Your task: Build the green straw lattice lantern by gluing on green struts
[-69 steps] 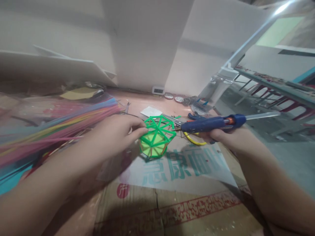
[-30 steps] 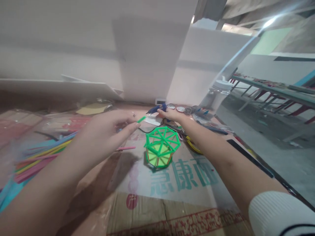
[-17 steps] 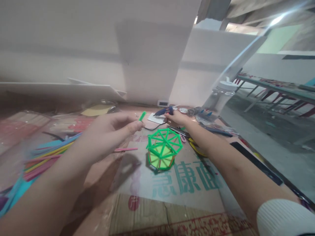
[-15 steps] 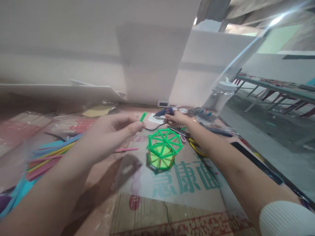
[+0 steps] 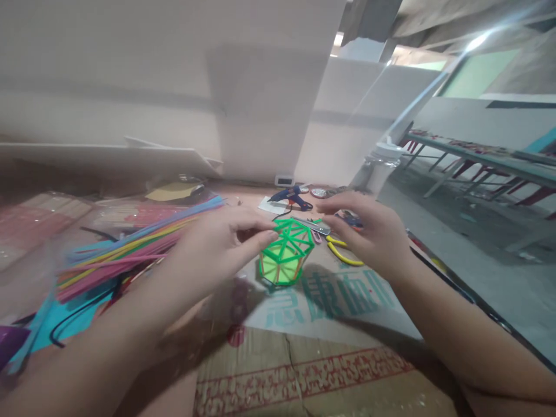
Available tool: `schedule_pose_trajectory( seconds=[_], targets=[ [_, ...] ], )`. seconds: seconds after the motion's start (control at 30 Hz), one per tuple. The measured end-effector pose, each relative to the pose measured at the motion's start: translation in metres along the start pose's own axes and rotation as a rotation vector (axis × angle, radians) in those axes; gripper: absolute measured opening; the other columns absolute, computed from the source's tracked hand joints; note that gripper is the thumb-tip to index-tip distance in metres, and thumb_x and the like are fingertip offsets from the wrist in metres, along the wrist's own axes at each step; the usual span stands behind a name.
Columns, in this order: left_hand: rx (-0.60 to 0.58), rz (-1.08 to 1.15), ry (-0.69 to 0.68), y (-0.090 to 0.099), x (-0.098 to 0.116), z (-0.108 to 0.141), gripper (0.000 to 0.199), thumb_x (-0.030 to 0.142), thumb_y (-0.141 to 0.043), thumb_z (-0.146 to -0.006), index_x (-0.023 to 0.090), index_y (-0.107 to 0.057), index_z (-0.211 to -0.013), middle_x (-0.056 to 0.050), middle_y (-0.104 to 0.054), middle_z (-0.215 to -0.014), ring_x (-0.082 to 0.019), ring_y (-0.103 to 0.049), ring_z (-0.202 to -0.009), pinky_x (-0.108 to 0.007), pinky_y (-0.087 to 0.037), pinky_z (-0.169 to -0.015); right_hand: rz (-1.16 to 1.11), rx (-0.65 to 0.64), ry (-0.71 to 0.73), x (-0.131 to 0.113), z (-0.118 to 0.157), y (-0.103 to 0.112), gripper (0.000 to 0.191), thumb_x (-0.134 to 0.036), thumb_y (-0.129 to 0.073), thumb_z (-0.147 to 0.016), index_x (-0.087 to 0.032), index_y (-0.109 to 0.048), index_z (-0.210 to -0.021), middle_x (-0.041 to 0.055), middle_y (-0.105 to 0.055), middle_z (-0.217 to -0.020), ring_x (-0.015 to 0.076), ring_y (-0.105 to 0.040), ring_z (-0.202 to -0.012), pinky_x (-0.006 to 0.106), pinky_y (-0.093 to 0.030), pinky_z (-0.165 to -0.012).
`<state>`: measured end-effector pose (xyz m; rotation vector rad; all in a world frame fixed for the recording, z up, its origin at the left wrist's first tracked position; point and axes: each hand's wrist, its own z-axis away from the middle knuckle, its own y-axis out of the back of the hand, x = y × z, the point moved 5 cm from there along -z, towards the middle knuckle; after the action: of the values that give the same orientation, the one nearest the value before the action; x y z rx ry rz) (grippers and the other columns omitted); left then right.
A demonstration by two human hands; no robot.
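My left hand [image 5: 230, 240] is closed in a pinch at the upper left edge of a small green frame model [image 5: 286, 252]. A short green pipe cleaner piece seems to be between its fingertips, blending into the model's green rim. The model has a spoked green top, thin brownish uprights and a yellow-green base, and stands on a printed sheet [image 5: 339, 301]. To the right of the model is my right hand [image 5: 365, 231], fingers apart and holding nothing. Behind it, a dark blue glue gun [image 5: 286, 196] lies with its nozzle over a white paper [image 5: 267, 204].
Yellow-handled pliers [image 5: 343, 255] and scissors [image 5: 319, 227] lie right of the model. Coloured pipe cleaners [image 5: 117, 249] are bundled at left. A clear bottle [image 5: 384, 165] stands at the table's right edge, and a small digital display [image 5: 284, 180] sits by the white back panel.
My right hand has let go of the glue gun and come back toward me, to the right of the model. My left hand has moved right, with the green piece, to the model's rim.
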<state>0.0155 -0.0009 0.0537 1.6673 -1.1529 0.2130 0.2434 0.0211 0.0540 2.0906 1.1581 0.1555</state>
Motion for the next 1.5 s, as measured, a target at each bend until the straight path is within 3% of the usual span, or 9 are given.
schedule_pose_trajectory(
  seconds=[0.13,0.3,0.43,0.53,0.63,0.77,1.07,1.5],
  targets=[
    [-0.048,-0.102,-0.093,-0.013,0.009,0.006,0.027,0.032,-0.057,-0.099,0.023,-0.08,-0.088,0.0,-0.08,-0.089,-0.016,-0.069,-0.079,-0.026,-0.047,-0.068,-0.004,-0.054,0.271,-0.042,0.002,-0.006,0.016,-0.02,-0.064,-0.101,-0.024,-0.071,-0.115,0.0074,-0.079,-0.106,0.0218,-0.074,-0.099,0.038,-0.059,-0.086],
    [-0.108,-0.143,-0.105,-0.022,0.003,0.008,0.028,0.032,-0.056,-0.101,0.025,-0.08,-0.087,0.001,-0.08,-0.092,-0.016,-0.069,-0.078,-0.027,-0.044,-0.065,0.053,-0.042,0.371,-0.048,0.009,-0.015,0.013,-0.015,-0.061,-0.101,-0.021,-0.07,-0.107,0.0076,-0.077,-0.096,0.0202,-0.072,-0.089,0.035,-0.059,-0.078],
    [-0.144,-0.088,-0.066,-0.032,-0.003,0.006,0.024,0.028,-0.057,-0.1,0.028,-0.081,-0.096,0.001,-0.08,-0.1,-0.019,-0.072,-0.091,-0.028,-0.049,-0.073,0.092,-0.123,0.395,-0.05,0.019,-0.026,0.018,-0.015,-0.057,-0.103,-0.019,-0.068,-0.116,0.0093,-0.076,-0.1,0.0208,-0.07,-0.089,0.035,-0.058,-0.076],
    [-0.156,-0.076,-0.055,-0.034,-0.005,0.005,0.023,0.031,-0.057,-0.1,0.028,-0.08,-0.099,0.001,-0.08,-0.099,-0.019,-0.071,-0.091,-0.029,-0.05,-0.076,0.073,-0.097,0.365,-0.047,0.022,-0.03,0.018,-0.012,-0.055,-0.103,-0.02,-0.068,-0.113,0.0082,-0.074,-0.098,0.0204,-0.068,-0.088,0.035,-0.057,-0.076],
    [-0.101,-0.108,-0.072,-0.025,-0.011,0.002,0.026,0.036,-0.055,-0.102,0.026,-0.079,-0.101,-0.001,-0.08,-0.099,-0.019,-0.07,-0.089,-0.031,-0.049,-0.078,0.032,-0.064,0.257,-0.036,0.021,-0.031,0.015,-0.012,-0.057,-0.101,-0.022,-0.068,-0.103,0.0074,-0.071,-0.097,0.0209,-0.067,-0.091,0.036,-0.057,-0.077],
    [-0.077,-0.181,-0.069,-0.013,-0.028,-0.003,0.024,0.035,-0.058,-0.098,0.024,-0.078,-0.104,-0.005,-0.075,-0.108,-0.022,-0.065,-0.1,-0.035,-0.046,-0.089,-0.032,-0.12,0.163,-0.027,0.027,-0.036,0.013,-0.011,-0.059,-0.099,-0.021,-0.067,-0.1,0.0078,-0.068,-0.097,0.0212,-0.066,-0.091,0.036,-0.057,-0.077],
    [-0.241,-0.177,-0.005,-0.025,-0.053,-0.002,0.022,0.035,-0.064,-0.095,0.026,-0.078,-0.11,-0.004,-0.072,-0.108,-0.023,-0.063,-0.102,-0.034,-0.046,-0.089,0.054,-0.208,0.262,-0.032,0.038,-0.045,0.015,-0.009,-0.055,-0.102,-0.018,-0.066,-0.107,0.0075,-0.071,-0.096,0.0203,-0.061,-0.088,0.034,-0.052,-0.077],
    [-0.229,-0.201,-0.012,-0.025,-0.053,-0.002,0.023,0.031,-0.067,-0.091,0.028,-0.077,-0.112,-0.001,-0.076,-0.107,-0.023,-0.068,-0.1,-0.036,-0.049,-0.09,0.071,-0.251,0.317,-0.035,0.041,-0.047,0.017,-0.013,-0.051,-0.105,-0.011,-0.068,-0.11,0.0098,-0.066,-0.096,0.0213,-0.056,-0.088,0.034,-0.048,-0.078]
  ],
)
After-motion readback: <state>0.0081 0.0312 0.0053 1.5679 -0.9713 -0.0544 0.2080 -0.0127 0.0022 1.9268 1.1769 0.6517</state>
